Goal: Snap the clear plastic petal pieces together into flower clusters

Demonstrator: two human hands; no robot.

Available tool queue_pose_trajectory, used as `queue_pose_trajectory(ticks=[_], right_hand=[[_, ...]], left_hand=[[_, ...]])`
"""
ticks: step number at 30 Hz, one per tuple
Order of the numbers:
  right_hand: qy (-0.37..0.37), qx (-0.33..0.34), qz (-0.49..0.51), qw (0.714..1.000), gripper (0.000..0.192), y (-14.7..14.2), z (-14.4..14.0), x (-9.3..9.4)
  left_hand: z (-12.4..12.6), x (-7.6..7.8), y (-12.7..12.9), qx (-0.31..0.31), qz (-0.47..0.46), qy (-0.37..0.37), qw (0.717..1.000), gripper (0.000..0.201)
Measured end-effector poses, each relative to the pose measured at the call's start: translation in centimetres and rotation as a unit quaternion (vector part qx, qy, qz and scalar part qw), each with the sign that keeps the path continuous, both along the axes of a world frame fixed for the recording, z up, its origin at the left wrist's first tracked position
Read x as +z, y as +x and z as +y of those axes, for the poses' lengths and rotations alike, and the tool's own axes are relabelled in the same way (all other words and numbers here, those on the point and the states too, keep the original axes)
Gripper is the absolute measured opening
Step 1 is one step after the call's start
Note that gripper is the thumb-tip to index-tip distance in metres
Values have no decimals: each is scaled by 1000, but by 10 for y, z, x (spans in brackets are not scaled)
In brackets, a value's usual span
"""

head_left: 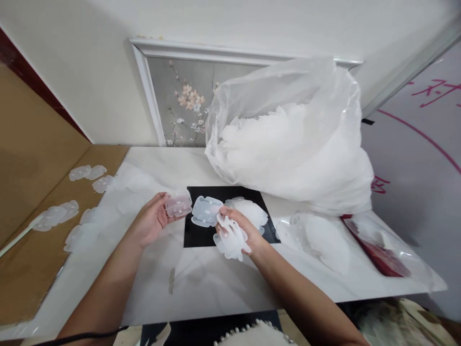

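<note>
Between the fingers of my left hand [153,220] is a translucent plastic piece [179,203] with small holes and a wavy outline. My right hand [245,228] pinches a similar piece, a flat plastic plate [207,211], by its right edge. In that same hand sits a fanned bunch of such pieces [231,240], held against the palm. Both hands are raised over a black mat [200,240] on the white table. Behind the right hand, a loose pile of the pieces [248,211] lies on the mat.
A large clear bag [295,144] full of the pieces stands at the back. More pieces lie in a heap [320,240] to the right, near a red packet [382,254], and spread [118,202] to the left. Cardboard [36,269] borders the left side.
</note>
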State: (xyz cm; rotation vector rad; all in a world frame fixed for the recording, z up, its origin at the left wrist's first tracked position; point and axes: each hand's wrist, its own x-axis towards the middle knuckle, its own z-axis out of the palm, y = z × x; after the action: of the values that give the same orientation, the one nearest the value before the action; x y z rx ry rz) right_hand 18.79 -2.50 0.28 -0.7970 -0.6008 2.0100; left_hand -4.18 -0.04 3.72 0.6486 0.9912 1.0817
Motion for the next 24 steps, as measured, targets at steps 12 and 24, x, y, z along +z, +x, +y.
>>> queue_pose_trajectory(ticks=[12,24], right_hand=[[314,-128,-344,875,36,7,-7,6],[316,-81,-400,857,26,-7,-6,-6]], left_hand=[[-8,1,11,-107,-85,-23,990,45],[-13,-4,10,-211,127,51,968,67]])
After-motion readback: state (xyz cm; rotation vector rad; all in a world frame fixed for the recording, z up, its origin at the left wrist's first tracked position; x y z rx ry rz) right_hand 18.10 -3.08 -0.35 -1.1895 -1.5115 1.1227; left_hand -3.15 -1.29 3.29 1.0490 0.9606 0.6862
